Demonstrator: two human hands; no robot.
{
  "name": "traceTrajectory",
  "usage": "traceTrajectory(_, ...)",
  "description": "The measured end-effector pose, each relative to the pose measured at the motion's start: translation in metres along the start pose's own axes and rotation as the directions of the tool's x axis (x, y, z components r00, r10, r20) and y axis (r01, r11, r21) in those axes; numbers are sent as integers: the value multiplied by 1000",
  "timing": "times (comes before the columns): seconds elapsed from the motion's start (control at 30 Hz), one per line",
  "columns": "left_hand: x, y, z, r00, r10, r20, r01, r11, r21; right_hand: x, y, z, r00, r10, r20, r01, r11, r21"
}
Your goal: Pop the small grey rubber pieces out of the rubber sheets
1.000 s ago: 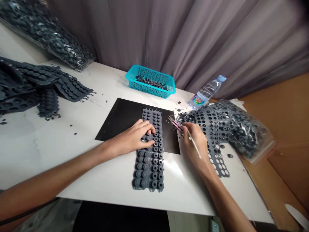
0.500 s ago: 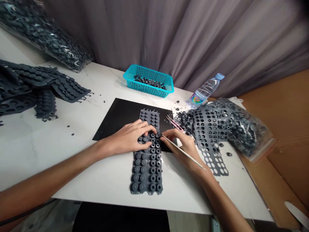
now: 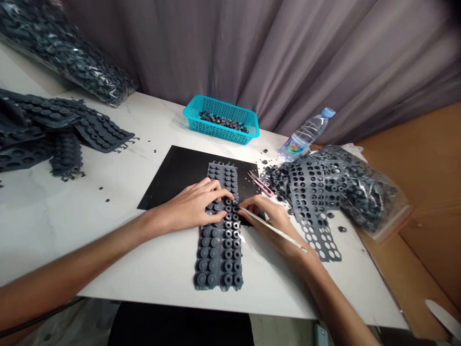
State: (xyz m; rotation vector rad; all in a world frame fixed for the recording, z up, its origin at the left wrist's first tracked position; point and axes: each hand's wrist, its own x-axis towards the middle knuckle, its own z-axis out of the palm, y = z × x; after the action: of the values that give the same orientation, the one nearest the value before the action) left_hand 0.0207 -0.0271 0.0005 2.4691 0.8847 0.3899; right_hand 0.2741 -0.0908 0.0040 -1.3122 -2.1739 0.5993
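Observation:
A dark grey rubber sheet point(image 3: 218, 242) with rows of round knobs lies lengthwise before me, its far end on a black mat point(image 3: 169, 175). Across its middle rests my left hand point(image 3: 196, 202), thumb and forefinger spread apart around a few knobs of the right rows. Those right-hand knobs show open holes, while the left rows look closed on top. In my right hand point(image 3: 272, 221), closed, is a slim white stick-like tool point(image 3: 275, 230). Its tip meets the sheet's right edge near my left forefinger; the tip's exact shape is too small to tell.
Pink-handled thread snips point(image 3: 260, 183) lie right of the sheet, beside loose rubber bits point(image 3: 277, 180), a perforated sheet point(image 3: 311, 206) and a filled bag point(image 3: 370, 202). Behind are a turquoise basket point(image 3: 221, 132) and a bottle point(image 3: 306, 134). More rubber sheets point(image 3: 65, 125) lie left.
The tool's tip has moved slightly left and down, onto the right column of knobs, with my right hand following. My left hand stays in place.

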Motion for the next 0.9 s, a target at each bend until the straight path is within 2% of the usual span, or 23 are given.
traceTrajectory(0.1,0,0,0,1000,-10,14,10,1000,16,0,-2,3,1000,0,-9,-1,999,-51)
traceTrajectory(0.2,1,-1,1,999,-19,32,18,999,28,2,-1,7,997,-75,4,75,982,-171)
traceTrajectory(0.33,1,-2,2,999,-19,31,18,1000,19,4,8,14,978,-209,8,198,910,-365)
traceTrajectory(0.47,1,-3,2,999,-15,32,14,1000,13,6,16,20,959,-283,-6,243,835,-494)
traceTrajectory(0.63,1,0,1,999,-2,34,-1,997,74,5,13,26,969,-220,-109,137,853,-504)
traceTrajectory(0.8,0,2,-1,998,2,56,-7,995,100,3,3,36,970,-106,-220,5,909,-416)
traceTrajectory(0.9,0,3,-2,998,6,62,-12,995,97,2,4,36,974,-91,-208,18,944,-330)
